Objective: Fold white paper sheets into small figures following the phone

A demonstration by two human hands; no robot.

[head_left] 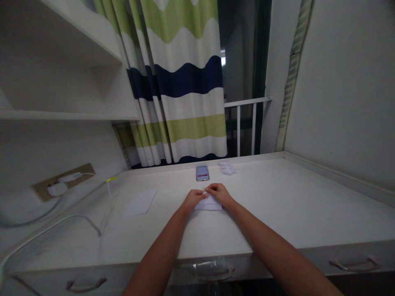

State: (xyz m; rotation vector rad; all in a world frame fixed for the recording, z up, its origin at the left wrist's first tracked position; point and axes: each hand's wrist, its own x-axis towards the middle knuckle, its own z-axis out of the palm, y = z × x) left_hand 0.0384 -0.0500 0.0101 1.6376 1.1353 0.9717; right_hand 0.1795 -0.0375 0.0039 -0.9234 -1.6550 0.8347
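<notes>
A folded white paper [208,204] lies at the middle of the white desk, between my two hands. My left hand [194,199] is closed on its upper left part, thumb on top. Fingers of my right hand [218,193] pinch the paper's top right side, close to the left fingertips. The paper's lower edge faces me and shows a crosswise fold. Some of its upper part is hidden under my fingers.
A phone [202,173] with a lit screen lies beyond my hands, beside crumpled white paper [227,168]. White sheets [142,202] lie to the left. Plugs [58,189] and cables are at the left wall; a curtain [194,78] hangs behind the desk [277,205].
</notes>
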